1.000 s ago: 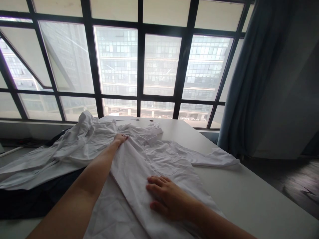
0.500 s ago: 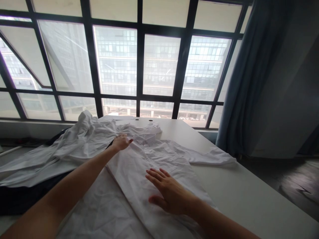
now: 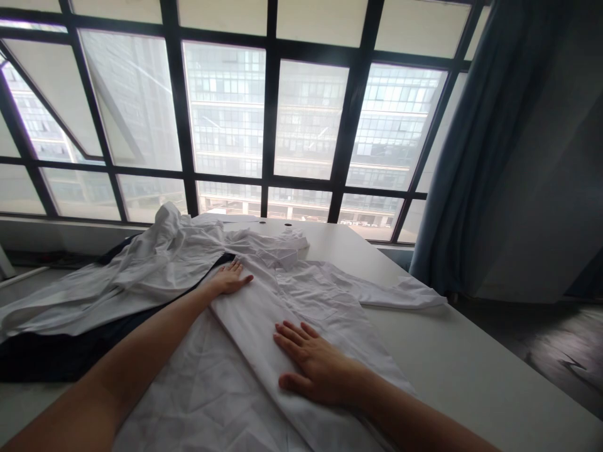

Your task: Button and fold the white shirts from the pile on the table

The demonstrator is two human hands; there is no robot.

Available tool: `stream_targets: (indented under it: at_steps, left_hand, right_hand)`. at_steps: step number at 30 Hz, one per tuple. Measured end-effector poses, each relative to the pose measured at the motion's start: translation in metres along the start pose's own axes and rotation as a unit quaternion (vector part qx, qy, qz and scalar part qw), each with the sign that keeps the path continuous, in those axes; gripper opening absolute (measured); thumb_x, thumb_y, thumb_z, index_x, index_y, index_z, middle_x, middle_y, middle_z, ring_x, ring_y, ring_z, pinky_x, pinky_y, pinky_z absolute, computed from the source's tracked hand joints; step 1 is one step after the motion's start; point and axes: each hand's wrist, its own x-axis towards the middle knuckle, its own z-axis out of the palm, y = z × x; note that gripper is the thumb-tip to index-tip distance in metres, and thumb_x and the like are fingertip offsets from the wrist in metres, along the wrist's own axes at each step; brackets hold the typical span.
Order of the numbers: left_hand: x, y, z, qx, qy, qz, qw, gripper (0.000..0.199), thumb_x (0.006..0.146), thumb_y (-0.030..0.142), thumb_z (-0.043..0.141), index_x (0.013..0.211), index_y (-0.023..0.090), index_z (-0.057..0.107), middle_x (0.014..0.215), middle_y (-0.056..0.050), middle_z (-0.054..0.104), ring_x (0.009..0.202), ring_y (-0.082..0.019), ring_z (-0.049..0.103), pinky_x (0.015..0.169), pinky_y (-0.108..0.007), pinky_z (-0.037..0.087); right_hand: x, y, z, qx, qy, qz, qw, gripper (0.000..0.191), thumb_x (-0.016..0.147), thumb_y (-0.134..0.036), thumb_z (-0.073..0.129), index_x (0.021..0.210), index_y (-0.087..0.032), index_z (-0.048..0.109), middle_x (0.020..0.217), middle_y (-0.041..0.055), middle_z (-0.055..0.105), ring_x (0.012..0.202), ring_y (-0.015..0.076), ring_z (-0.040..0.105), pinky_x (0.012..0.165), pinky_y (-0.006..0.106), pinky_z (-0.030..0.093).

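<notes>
A white shirt (image 3: 330,307) lies spread on the white table, one sleeve stretched out to the right. Its other sleeve appears folded lengthwise over the body, running from the collar toward the near edge. My left hand (image 3: 230,279) lies flat on the upper part of the shirt near the collar, fingers apart. Lower down, my right hand (image 3: 313,364) rests palm down on the folded part, fingers spread. Neither hand grips anything.
Left of the shirt is a crumpled white garment (image 3: 155,267) with dark cloth (image 3: 51,355) under it. The table (image 3: 452,358) extends to the right. Behind stand large windows, with a blue-grey curtain (image 3: 466,157) at the right.
My left hand has moved slightly down toward me along the shirt, and dark cloth now shows beyond its fingers. My right hand has stayed nearly in place. The view has shifted slightly.
</notes>
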Motion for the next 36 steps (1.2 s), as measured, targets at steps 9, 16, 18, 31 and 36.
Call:
stream_targets:
  at_steps: [9, 16, 18, 31, 36]
  left_hand:
    - [-0.013, 0.024, -0.013, 0.101, 0.052, 0.051, 0.992, 0.067, 0.101, 0.052, 0.028, 0.151, 0.009, 0.039, 0.159, -0.019, 0.027, 0.150, -0.032, 0.019, 0.119, -0.054, 0.010]
    - [-0.067, 0.043, -0.002, 0.061, -0.009, 0.139, 0.988, 0.077, 0.098, 0.065, 0.023, 0.154, 0.013, 0.032, 0.160, -0.015, 0.026, 0.150, -0.027, 0.022, 0.120, -0.046, 0.015]
    - [-0.076, 0.036, 0.000, 0.054, -0.016, 0.120, 0.991, 0.077, 0.099, 0.063, 0.021, 0.155, 0.011, 0.030, 0.162, -0.016, 0.021, 0.151, -0.027, 0.018, 0.120, -0.045, 0.013]
    - [-0.072, 0.017, 0.008, 0.015, 0.015, 0.112, 0.993, 0.074, 0.098, 0.062, 0.026, 0.153, 0.013, 0.035, 0.161, -0.015, 0.025, 0.150, -0.027, 0.021, 0.120, -0.043, 0.015]
    - [-0.073, 0.017, 0.007, 0.011, 0.020, 0.111, 0.994, 0.073, 0.098, 0.062, 0.028, 0.152, 0.013, 0.037, 0.160, -0.015, 0.027, 0.149, -0.026, 0.024, 0.120, -0.044, 0.015]
  right_hand:
    - [0.000, -0.002, 0.001, -0.011, -0.009, 0.006, 1.000, 0.080, 0.095, -0.065, 0.040, 0.157, -0.015, 0.027, 0.163, 0.0129, 0.018, 0.152, 0.0278, 0.013, 0.123, 0.048, 0.006]
    - [-0.002, -0.001, 0.005, -0.013, -0.001, 0.000, 1.000, 0.080, 0.094, -0.064, 0.042, 0.156, -0.016, 0.029, 0.163, 0.0129, 0.019, 0.151, 0.0287, 0.014, 0.123, 0.049, 0.007]
    - [-0.001, 0.000, 0.007, -0.009, 0.006, -0.004, 1.000, 0.079, 0.094, -0.063, 0.044, 0.156, -0.016, 0.031, 0.163, 0.0134, 0.021, 0.151, 0.0292, 0.016, 0.123, 0.050, 0.008]
    - [-0.037, 0.154, -0.063, -0.104, 0.265, 0.498, 0.819, 0.050, 0.092, -0.045, 0.051, 0.129, -0.013, 0.063, 0.118, 0.0199, 0.070, 0.113, 0.0346, 0.064, 0.092, 0.043, 0.049]
    - [-0.058, 0.195, -0.062, -0.056, 0.266, 0.546, 0.793, 0.060, 0.088, -0.056, 0.050, 0.132, -0.016, 0.062, 0.131, 0.0194, 0.063, 0.122, 0.0361, 0.059, 0.096, 0.043, 0.048]
